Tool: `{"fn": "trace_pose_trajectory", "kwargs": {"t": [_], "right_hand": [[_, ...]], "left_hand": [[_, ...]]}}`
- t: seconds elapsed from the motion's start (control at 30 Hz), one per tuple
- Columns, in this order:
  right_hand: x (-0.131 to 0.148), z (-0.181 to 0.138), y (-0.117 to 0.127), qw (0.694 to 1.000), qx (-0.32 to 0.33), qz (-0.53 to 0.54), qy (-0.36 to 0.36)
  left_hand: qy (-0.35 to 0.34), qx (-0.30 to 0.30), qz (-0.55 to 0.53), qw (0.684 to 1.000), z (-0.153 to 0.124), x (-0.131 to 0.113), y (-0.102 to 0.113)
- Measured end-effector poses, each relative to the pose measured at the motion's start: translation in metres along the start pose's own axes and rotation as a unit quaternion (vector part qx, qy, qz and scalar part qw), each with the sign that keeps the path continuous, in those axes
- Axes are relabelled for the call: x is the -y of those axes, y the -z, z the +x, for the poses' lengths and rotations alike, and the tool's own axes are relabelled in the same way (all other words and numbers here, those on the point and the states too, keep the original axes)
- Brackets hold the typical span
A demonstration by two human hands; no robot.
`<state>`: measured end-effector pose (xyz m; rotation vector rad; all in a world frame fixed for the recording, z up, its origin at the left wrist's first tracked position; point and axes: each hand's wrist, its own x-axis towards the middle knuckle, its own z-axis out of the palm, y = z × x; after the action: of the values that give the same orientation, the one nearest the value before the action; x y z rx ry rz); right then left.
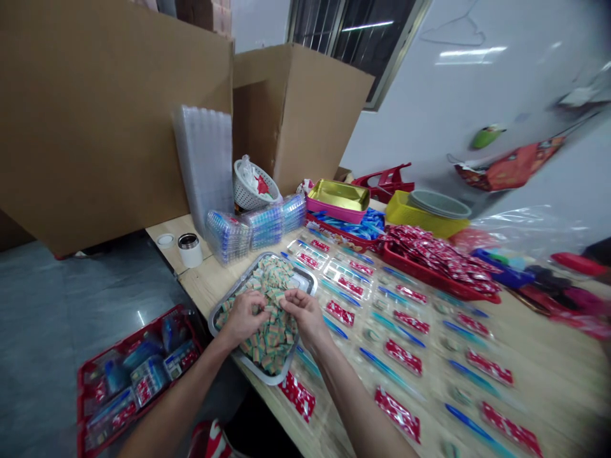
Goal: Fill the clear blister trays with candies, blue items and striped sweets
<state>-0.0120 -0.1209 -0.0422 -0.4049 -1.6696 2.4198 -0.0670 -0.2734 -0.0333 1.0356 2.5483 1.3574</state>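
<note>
A metal tray (237, 289) on the wooden table holds a heap of small striped erasers (273, 342). My left hand (244, 315) rests in the heap with its fingers curled over some erasers. My right hand (302, 312) is beside it over the tray, fingers pinched together on a few erasers. To the right, several clear blister trays (382, 299) lie in rows, each with a red packet and a blue pen in it.
Stacks of filled clear packs (255, 228) and empty clear trays (205, 159) stand behind the metal tray. A white basket (252, 186), a pink tin (338, 202), a red tray of red packets (436, 262) and large cardboard boxes (95, 114) sit further back. A red crate (136, 375) is on the floor at left.
</note>
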Motion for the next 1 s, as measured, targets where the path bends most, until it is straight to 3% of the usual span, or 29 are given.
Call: {"fn": "trace_pose_trajectory", "kwargs": {"t": [0.13, 0.23, 0.37, 0.57, 0.7, 1.0], "right_hand": [[-0.002, 0.003, 0.004, 0.996, 0.018, -0.072, 0.044], [-0.005, 0.005, 0.004, 0.978, 0.041, -0.186, 0.082], [-0.006, 0.002, -0.006, 0.921, 0.071, -0.355, 0.141], [-0.008, -0.009, -0.016, 0.849, 0.100, -0.489, 0.171], [-0.010, -0.012, -0.015, 0.842, 0.097, -0.496, 0.190], [-0.012, -0.013, -0.018, 0.856, 0.085, -0.473, 0.189]], "left_hand": [[0.027, 0.024, 0.112, 0.993, -0.009, 0.006, 0.006], [0.037, 0.006, 0.090, 0.995, -0.008, 0.011, 0.013], [0.073, 0.018, -0.028, 0.997, -0.001, 0.015, 0.020], [0.070, 0.087, -0.006, 0.994, -0.002, 0.015, 0.018], [0.058, 0.095, -0.011, 0.994, -0.004, 0.015, 0.013], [0.054, 0.108, -0.010, 0.993, -0.004, 0.010, 0.016]]}}
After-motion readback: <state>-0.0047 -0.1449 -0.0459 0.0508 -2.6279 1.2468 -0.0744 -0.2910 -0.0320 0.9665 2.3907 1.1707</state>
